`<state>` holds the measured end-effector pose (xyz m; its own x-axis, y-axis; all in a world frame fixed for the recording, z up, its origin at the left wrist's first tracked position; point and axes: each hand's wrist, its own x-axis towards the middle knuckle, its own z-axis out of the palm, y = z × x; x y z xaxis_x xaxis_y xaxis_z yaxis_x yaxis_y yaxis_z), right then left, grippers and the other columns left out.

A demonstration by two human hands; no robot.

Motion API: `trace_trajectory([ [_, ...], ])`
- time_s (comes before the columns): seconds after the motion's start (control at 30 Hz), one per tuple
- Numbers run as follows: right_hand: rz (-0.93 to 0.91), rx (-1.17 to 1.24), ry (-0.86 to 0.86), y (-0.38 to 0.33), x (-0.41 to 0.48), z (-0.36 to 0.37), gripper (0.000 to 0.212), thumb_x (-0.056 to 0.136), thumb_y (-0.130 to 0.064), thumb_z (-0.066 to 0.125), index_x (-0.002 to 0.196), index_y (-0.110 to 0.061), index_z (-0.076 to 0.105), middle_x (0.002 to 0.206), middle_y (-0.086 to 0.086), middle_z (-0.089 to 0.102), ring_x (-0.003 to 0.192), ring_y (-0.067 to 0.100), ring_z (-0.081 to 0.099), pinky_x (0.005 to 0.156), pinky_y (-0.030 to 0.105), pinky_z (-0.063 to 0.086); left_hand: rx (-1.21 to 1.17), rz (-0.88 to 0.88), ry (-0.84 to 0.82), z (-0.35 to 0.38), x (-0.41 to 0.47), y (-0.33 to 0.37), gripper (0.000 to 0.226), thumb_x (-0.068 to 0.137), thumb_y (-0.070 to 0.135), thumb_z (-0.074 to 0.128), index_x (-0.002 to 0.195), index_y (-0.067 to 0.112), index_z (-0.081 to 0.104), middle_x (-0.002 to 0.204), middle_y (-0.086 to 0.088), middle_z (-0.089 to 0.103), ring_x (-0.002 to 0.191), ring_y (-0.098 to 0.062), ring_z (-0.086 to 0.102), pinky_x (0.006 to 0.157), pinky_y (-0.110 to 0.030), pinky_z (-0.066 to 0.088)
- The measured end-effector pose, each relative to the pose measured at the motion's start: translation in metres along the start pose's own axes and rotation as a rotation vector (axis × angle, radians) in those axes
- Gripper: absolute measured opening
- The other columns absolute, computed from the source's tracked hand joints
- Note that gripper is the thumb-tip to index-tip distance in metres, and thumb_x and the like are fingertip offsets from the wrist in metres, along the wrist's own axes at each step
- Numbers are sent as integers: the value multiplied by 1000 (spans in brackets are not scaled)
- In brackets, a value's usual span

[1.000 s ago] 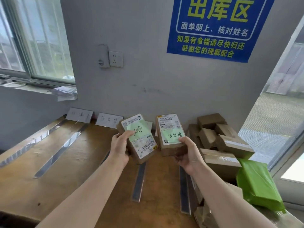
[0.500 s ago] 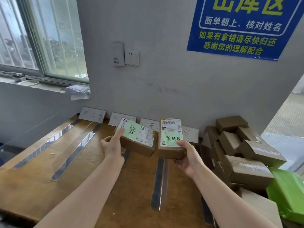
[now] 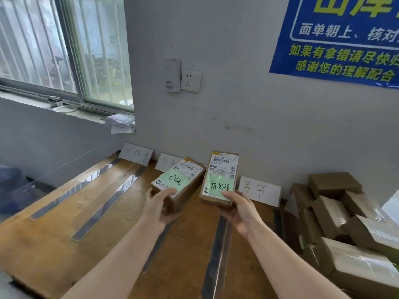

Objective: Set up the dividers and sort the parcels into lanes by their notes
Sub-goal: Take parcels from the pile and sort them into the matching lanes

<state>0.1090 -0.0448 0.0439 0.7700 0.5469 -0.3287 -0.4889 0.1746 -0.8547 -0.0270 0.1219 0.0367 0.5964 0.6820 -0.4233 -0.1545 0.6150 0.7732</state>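
Step in hand: reading notes, sorting stage; dividers look set already, with clear strips (image 3: 107, 202) lying in parallel across the worktop (image 3: 43, 244) from near edge to far edge.

Left hand (image 3: 159, 209) grips the near end of a brown parcel (image 3: 190, 184), tilted; thumb lies on top at the edge of its green note (image 3: 173, 180), fingers curled round beneath. Right hand (image 3: 239, 209) grips a second parcel (image 3: 222, 169) the same way, thumb on the near corner of its green note (image 3: 219, 186), which reads 待处理. Both parcels are held above the worktop, side by side but apart, towards the far edge.

Lane cards stand against the wall along the far edge: 处理中 (image 3: 136, 153); a card beginning 待 (image 3: 167, 161), partly hidden by the left parcel; 异常 (image 3: 259, 190). Any card behind the parcels is hidden.

Unsorted boxes (image 3: 336, 212) are stacked at the right edge.

Next move, by judgement: match each note to its card; the right-hand parcel likely belongs in the 待 lane, to the left of where it is held, so the arms may cross; left note handwriting is unclear, so check it before setting down; lay each between two strips without nudging them.
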Motion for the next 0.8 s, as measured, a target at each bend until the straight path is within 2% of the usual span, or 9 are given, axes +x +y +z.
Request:
trace_trajectory([
  [0.03, 3, -12, -3, 1, 5, 0, 50, 82, -7, 74, 127, -10, 53, 107, 14, 74, 99, 29, 71, 90, 47, 57, 8, -15, 4, -1, 2, -1, 79, 73, 4, 78, 137, 23, 36, 119, -18, 59, 106, -39, 61, 77, -54, 59],
  [0.1, 20, -55, -11, 3, 13, 3, 50, 82, -10, 75, 127, -11, 55, 105, 12, 75, 97, 27, 73, 88, 45, 58, 20, -21, 23, -2, 5, -2, 86, 62, 8, 85, 134, 19, 39, 117, -19, 63, 100, -34, 65, 62, -44, 60],
  [0.17, 30, -110, -21, 7, 20, 6, 50, 82, -13, 76, 128, -12, 56, 102, 11, 76, 95, 25, 74, 85, 42, 59, 34, -10, 46, -4, 9, -3, 93, 54, 17, 89, 134, 16, 43, 114, -17, 67, 92, -30, 67, 52, -33, 53],
  [0.27, 26, -179, -36, 14, 28, 16, 45, 82, -18, 76, 123, -12, 60, 100, 9, 76, 94, 23, 73, 85, 39, 58, 44, 5, 109, -10, 18, -1, 78, 69, 14, 84, 134, 16, 41, 111, -16, 66, 90, -28, 68, 59, -32, 52],
  [0.33, 33, -222, -39, 19, 35, 26, 45, 80, -26, 78, 120, -14, 62, 101, 7, 76, 97, 22, 72, 92, 42, 55, 34, 2, 119, -16, 24, 2, 71, 74, 11, 81, 131, 16, 40, 111, -16, 65, 90, -26, 67, 55, -31, 53],
  [0.4, 36, -271, -43, 23, 44, 37, 50, 77, -34, 80, 120, -15, 63, 104, 5, 75, 102, 22, 69, 100, 45, 51, 51, 21, 137, -22, 33, 7, 71, 73, 11, 82, 131, 14, 40, 110, -15, 66, 93, -27, 66, 61, -35, 54],
  [0.5, 43, -302, -30, 31, 59, 55, 54, 75, -38, 81, 121, -15, 63, 106, 4, 75, 105, 23, 67, 101, 44, 50, 52, 59, 175, -34, 49, 18, 75, 72, 13, 83, 134, 16, 39, 112, -15, 66, 99, -29, 66, 72, -38, 51],
  [0.63, 75, -339, 7, 43, 78, 84, 53, 78, -40, 79, 119, -13, 59, 108, 6, 71, 101, 21, 63, 76, 33, 49, 37, 99, 200, -51, 75, 42, 75, 75, 15, 81, 135, 17, 36, 117, -16, 63, 103, -29, 65, 80, -41, 53],
  [0.8, 118, -365, 23, 62, 106, 135, 39, 82, -39, 76, 108, -13, 62, 105, 7, 72, 92, 21, 63, 63, 29, 43, 51, 105, 164, -73, 114, 79, 77, 76, 13, 81, 137, 17, 34, 119, -16, 63, 103, -29, 66, 85, -41, 54],
])
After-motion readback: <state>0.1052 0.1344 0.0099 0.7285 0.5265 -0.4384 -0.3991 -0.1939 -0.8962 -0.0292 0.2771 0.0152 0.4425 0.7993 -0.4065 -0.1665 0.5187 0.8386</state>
